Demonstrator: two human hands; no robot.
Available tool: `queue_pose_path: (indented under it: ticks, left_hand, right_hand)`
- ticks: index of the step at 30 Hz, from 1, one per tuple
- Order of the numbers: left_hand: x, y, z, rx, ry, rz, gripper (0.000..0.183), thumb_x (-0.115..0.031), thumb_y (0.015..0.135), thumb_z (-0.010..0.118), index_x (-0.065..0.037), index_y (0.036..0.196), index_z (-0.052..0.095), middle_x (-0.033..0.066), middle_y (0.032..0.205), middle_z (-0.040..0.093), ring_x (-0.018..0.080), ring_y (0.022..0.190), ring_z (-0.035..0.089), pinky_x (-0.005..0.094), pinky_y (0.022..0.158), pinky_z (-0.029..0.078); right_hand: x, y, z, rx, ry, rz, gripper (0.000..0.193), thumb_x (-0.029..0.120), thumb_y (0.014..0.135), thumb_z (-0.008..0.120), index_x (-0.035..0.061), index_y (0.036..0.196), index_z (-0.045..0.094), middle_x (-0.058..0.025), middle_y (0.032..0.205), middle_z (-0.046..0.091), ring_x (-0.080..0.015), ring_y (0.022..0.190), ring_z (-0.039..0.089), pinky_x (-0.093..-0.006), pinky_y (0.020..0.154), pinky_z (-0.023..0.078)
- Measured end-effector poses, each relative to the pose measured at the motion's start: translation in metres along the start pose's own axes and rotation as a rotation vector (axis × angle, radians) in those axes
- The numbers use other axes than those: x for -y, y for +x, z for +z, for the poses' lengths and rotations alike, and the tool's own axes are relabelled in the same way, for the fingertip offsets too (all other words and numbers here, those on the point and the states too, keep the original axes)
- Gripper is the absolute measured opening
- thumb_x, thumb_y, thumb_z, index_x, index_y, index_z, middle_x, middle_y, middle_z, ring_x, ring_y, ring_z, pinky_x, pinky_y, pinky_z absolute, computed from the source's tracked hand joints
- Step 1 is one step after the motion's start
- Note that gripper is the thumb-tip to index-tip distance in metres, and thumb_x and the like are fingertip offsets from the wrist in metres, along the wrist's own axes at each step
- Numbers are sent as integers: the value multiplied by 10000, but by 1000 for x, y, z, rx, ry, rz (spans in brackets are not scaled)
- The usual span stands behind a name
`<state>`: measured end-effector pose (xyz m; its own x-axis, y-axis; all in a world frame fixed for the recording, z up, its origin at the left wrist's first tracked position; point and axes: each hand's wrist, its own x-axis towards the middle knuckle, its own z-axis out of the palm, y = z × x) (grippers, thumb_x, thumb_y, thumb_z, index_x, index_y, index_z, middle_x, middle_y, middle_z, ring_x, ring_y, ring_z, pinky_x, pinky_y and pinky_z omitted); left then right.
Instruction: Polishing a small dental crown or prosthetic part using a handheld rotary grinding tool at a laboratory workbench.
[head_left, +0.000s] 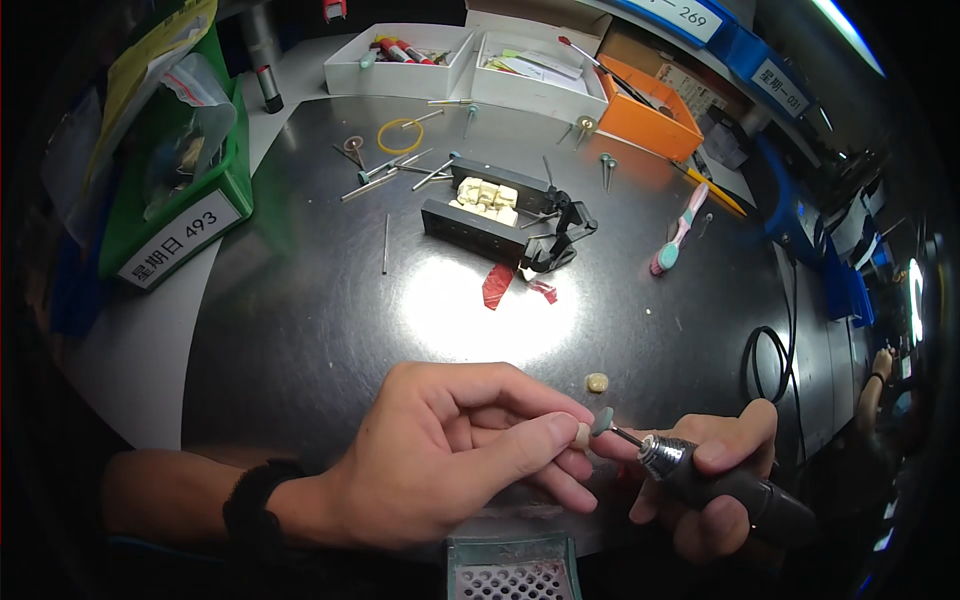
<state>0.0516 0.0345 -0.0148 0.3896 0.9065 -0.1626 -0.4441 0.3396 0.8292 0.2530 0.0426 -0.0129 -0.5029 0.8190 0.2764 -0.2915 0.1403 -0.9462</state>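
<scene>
My left hand (455, 440) pinches a small cream-coloured dental crown (582, 436) between thumb and fingers; most of the crown is hidden by the fingertips. My right hand (725, 455) is wrapped round a dark rotary handpiece (700, 480) with a silver collar. The handpiece's green grinding wheel (602, 421) sits right at the crown, seemingly against it. Just beyond the wheel, a second tooth-coloured crown (597, 382) lies loose on the dark metal bench. Farther off stands a black hinged articulator (480, 235) holding cream dental models (487, 198).
Scattered burs and discs (385, 175) and a yellow rubber band (400, 136) lie at the back. Red film scraps (497, 286) lie before the articulator. A toothbrush (680, 230) and black cable (768, 365) are right. A green bin (240, 150) stands left; a perforated grate (512, 580) is nearest.
</scene>
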Motion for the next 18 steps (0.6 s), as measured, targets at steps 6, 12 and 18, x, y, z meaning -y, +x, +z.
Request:
queue_pose_path:
  ticks: [6, 12, 18]
  left_hand:
    - [-2, 0, -1, -14, -9, -77, 143, 6, 827, 452, 101, 916, 511, 188, 761, 588, 245, 676, 623, 268, 619, 512]
    - [1, 0, -6, 32, -41, -78, 163, -35, 833, 479, 96, 927, 501, 157, 782, 584, 199, 706, 621, 222, 629, 502]
    - [-3, -1, 1, -11, 27, -74, 142, 5, 827, 444, 100, 909, 509, 179, 740, 587, 249, 668, 623, 262, 609, 510]
  right_hand:
    - [-5, 2, -4, 16, -3, -49, 309, 203, 784, 542, 53, 972, 349, -292, 860, 548, -276, 689, 617, -334, 664, 509]
    - [-2, 3, 0, 4, -32, 18, 263, 180, 792, 539, 44, 954, 382, -319, 907, 526, -343, 851, 580, -271, 599, 529]
    - [5, -1, 3, -16, 8, 90, 264, 195, 794, 552, 39, 942, 400, -363, 985, 478, -341, 948, 539, -259, 606, 530]
